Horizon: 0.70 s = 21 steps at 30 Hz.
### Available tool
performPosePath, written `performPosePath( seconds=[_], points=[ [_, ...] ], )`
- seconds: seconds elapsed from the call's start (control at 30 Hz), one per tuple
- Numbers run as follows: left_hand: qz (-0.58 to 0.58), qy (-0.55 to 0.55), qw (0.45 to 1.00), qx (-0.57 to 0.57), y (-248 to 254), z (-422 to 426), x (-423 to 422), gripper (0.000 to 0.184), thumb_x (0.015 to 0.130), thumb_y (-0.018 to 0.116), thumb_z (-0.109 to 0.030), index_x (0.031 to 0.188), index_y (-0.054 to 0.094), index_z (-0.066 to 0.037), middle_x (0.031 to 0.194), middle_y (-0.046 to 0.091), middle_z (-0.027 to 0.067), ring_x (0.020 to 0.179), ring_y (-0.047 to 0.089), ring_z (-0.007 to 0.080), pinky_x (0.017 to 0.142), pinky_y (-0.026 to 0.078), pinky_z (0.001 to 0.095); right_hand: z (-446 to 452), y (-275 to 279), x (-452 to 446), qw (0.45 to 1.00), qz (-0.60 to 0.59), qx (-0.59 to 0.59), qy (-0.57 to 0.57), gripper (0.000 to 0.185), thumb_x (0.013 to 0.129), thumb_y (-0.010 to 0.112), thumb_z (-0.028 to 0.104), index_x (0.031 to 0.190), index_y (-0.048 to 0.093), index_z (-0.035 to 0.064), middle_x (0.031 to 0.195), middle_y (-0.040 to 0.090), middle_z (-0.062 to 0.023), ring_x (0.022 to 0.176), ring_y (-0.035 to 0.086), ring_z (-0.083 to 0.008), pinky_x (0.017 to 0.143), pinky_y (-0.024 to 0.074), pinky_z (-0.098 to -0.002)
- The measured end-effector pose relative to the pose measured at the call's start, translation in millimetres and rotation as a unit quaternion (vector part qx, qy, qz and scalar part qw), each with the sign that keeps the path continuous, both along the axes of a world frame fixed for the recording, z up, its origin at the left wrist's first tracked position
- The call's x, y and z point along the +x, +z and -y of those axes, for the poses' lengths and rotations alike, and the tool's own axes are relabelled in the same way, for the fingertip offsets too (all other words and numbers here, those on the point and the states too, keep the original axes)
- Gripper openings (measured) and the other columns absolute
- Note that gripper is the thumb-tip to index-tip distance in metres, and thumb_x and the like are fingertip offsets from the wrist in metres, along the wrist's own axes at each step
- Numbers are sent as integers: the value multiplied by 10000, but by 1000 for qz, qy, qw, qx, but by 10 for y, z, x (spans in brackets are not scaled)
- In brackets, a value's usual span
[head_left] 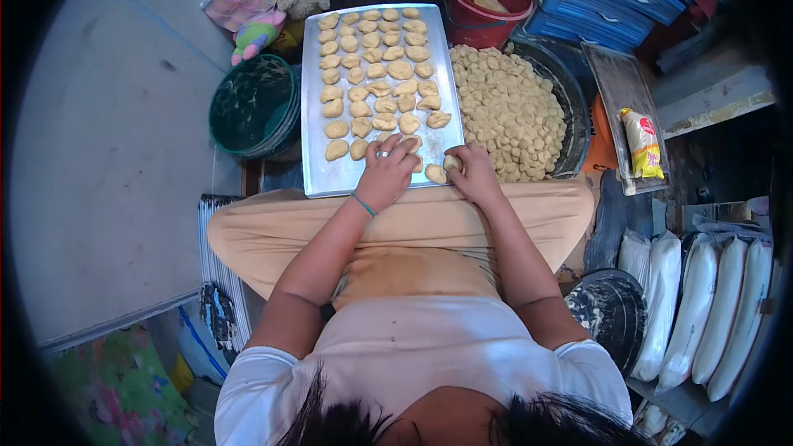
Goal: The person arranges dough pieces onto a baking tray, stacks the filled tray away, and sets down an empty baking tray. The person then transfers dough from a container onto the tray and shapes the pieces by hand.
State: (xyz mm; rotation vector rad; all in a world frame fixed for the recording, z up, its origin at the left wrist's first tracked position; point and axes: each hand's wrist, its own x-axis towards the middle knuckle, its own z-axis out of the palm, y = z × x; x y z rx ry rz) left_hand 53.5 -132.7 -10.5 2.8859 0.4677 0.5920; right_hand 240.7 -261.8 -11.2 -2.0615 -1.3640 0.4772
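A metal baking tray (314, 177) lies in front of my lap, with rows of flattened pale dough pieces (384, 121) on it. My left hand (388, 172), with a ring and a teal wristband, is over the near rows. Its fingers are curled down on a dough piece (412, 143), partly hiding it. At the near right corner of the tray, my right hand (477, 173) pinches another dough piece (452, 163) between thumb and fingers. One more piece (436, 173) rests on the tray between my hands.
Right of the tray, a large dark basin (578, 128) holds a heap of dough lumps (512, 116). A green bucket (252, 107) stands at left, a red bucket (489, 4) behind. A yellow-and-white packet (642, 142) lies on another tray (615, 83). Filled plastic bags (690, 314) line the right.
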Motion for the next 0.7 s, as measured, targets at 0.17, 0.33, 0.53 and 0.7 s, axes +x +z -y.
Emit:
performPosePath(
  seconds=[0.17,0.33,0.53,0.7],
  points=[
    [7,20,998,-67,75,133,-277,205,780,649,-99,982,622,-116,1142,588,56,1150,506,267,994,302,464,-365,-212,-44,980,-56,181,-53,169,781,667,25,947,643,43,907,608,-133,855,618,-325,766,504,-395],
    [58,130,987,-69,150,63,-634,243,746,654,-94,986,628,-116,980,603,54,999,557,259,892,365,417,-528,-186,-43,966,-73,242,-53,149,807,691,54,939,623,38,945,616,-121,886,609,-314,776,500,-390],
    [21,246,966,-78,159,-147,-917,285,749,689,-154,1023,647,-87,971,599,106,962,554,296,848,375,416,-569,-320,47,982,79,166,-50,310,832,687,177,1120,616,87,1128,603,-125,1104,522,-326,939,399,-432],
    [81,226,968,-69,222,-130,-902,264,772,690,-187,1015,661,-85,1081,564,113,1040,525,298,885,375,425,-382,-32,-133,980,47,188,-53,281,824,690,178,1081,630,82,1044,612,-119,1045,547,-335,895,421,-438]
  ],
)
